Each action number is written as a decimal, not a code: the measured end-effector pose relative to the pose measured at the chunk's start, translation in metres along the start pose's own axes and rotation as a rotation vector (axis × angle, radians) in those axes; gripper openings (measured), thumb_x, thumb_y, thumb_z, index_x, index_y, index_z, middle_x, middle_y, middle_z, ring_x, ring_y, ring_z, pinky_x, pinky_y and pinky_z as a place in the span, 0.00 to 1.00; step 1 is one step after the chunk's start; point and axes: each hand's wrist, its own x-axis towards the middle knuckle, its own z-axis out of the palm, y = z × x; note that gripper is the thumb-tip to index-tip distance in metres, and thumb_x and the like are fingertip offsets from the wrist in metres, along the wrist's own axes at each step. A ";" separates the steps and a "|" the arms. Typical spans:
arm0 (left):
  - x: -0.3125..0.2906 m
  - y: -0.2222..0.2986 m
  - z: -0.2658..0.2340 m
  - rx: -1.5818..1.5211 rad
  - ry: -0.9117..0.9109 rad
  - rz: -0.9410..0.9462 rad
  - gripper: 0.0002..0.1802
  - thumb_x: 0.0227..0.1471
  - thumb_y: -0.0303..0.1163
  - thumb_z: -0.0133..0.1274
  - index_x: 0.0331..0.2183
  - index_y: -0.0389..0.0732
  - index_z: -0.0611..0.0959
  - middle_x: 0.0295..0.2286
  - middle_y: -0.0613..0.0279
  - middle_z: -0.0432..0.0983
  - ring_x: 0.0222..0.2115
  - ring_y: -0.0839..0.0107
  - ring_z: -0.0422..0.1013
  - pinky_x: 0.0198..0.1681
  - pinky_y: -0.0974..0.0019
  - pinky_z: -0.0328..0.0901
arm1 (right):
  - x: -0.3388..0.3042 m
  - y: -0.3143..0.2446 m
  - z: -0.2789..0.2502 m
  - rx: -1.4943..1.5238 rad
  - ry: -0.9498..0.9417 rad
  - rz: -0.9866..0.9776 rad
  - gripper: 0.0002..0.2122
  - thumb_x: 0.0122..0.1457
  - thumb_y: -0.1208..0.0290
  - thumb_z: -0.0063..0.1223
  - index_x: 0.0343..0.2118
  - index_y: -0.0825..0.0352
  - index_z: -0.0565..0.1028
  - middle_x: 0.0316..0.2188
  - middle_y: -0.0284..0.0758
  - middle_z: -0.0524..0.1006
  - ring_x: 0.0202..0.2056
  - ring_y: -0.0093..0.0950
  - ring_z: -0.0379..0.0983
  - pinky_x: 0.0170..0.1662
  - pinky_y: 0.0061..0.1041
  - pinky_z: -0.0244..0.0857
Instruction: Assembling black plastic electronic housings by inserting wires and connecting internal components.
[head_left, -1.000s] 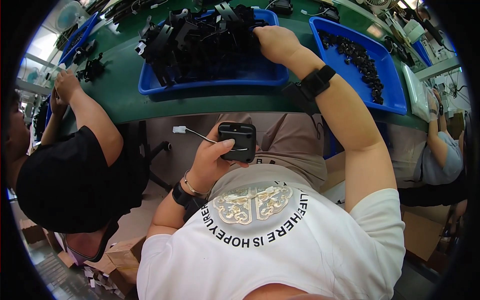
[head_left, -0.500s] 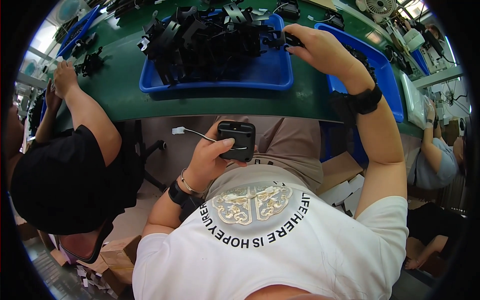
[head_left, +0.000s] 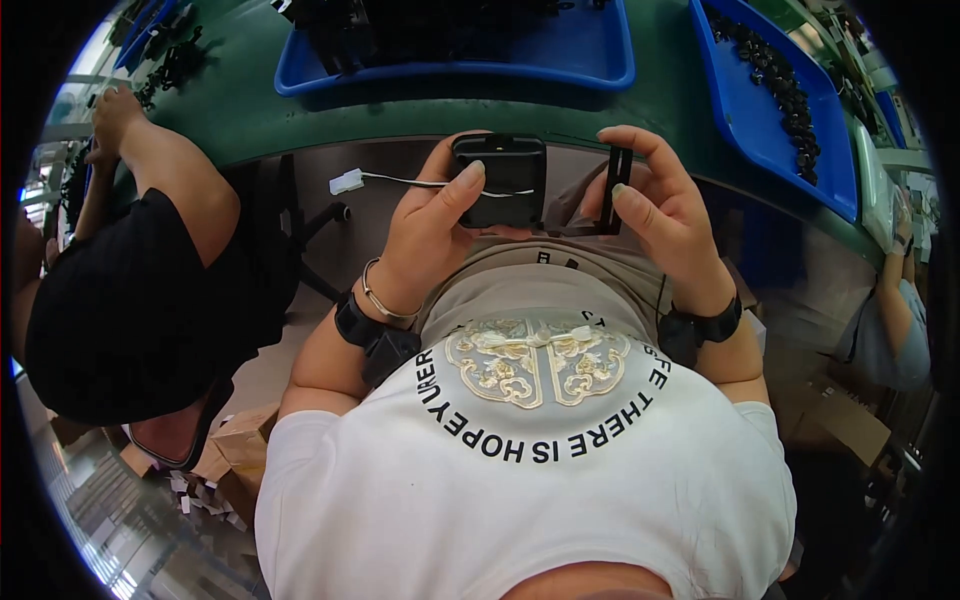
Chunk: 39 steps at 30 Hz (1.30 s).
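My left hand (head_left: 428, 208) is closed around a black box-shaped device (head_left: 508, 165) with rounded corners, its thumb pressed on the top face. A thin white cable (head_left: 410, 183) lies across the device and runs out left to a white plug connector (head_left: 346, 181). Just to the right, my right hand (head_left: 668, 205) grips a black bracket (head_left: 612, 190) between thumb and fingers, held upright and slightly apart from the device. Both things are above my lap, in front of the table edge.
A blue tray (head_left: 470, 82) of black metal brackets (head_left: 400, 30) stands on the green table (head_left: 330, 118). At the right, another blue tray (head_left: 738, 105) holds small black parts (head_left: 775, 75). A co-worker in black (head_left: 130, 270) sits close on my left; cardboard boxes (head_left: 245, 440) stand on the floor.
My right hand has come back from the bracket tray with a bracket and is now beside the device. My left hand still holds the device. The view has tilted downward.
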 end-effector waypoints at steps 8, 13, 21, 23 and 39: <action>-0.003 -0.003 -0.001 0.114 0.004 -0.004 0.20 0.58 0.36 0.40 0.50 0.39 0.62 0.43 0.54 0.68 0.41 0.65 0.71 0.38 0.61 0.73 | -0.003 0.014 0.009 0.010 -0.034 -0.042 0.25 0.56 0.65 0.52 0.53 0.69 0.57 0.28 0.35 0.74 0.31 0.21 0.70 0.38 0.18 0.64; -0.003 -0.003 0.000 0.051 0.081 -0.071 0.21 0.58 0.39 0.42 0.49 0.38 0.63 0.40 0.56 0.70 0.38 0.69 0.72 0.33 0.65 0.74 | -0.001 0.018 0.017 0.052 -0.002 0.026 0.25 0.56 0.65 0.53 0.52 0.69 0.58 0.27 0.36 0.74 0.29 0.20 0.70 0.32 0.17 0.65; -0.003 0.000 0.000 0.097 0.136 -0.145 0.24 0.57 0.42 0.42 0.48 0.35 0.63 0.38 0.53 0.71 0.33 0.68 0.74 0.29 0.67 0.74 | 0.001 0.033 0.020 0.182 0.027 0.091 0.23 0.57 0.64 0.52 0.51 0.69 0.59 0.27 0.38 0.75 0.26 0.21 0.71 0.27 0.17 0.65; -0.002 -0.002 -0.002 0.095 0.121 -0.150 0.24 0.57 0.43 0.43 0.48 0.35 0.62 0.38 0.53 0.71 0.34 0.67 0.74 0.30 0.66 0.74 | 0.001 0.036 0.021 0.208 0.033 0.083 0.23 0.57 0.64 0.52 0.50 0.69 0.59 0.27 0.38 0.75 0.26 0.22 0.71 0.27 0.17 0.65; 0.004 -0.023 0.012 -0.137 0.051 0.207 0.30 0.51 0.33 0.54 0.51 0.39 0.57 0.42 0.57 0.66 0.41 0.67 0.69 0.42 0.63 0.68 | 0.016 0.038 0.046 0.172 0.192 -0.114 0.22 0.55 0.69 0.54 0.48 0.69 0.57 0.31 0.40 0.75 0.30 0.24 0.73 0.30 0.21 0.71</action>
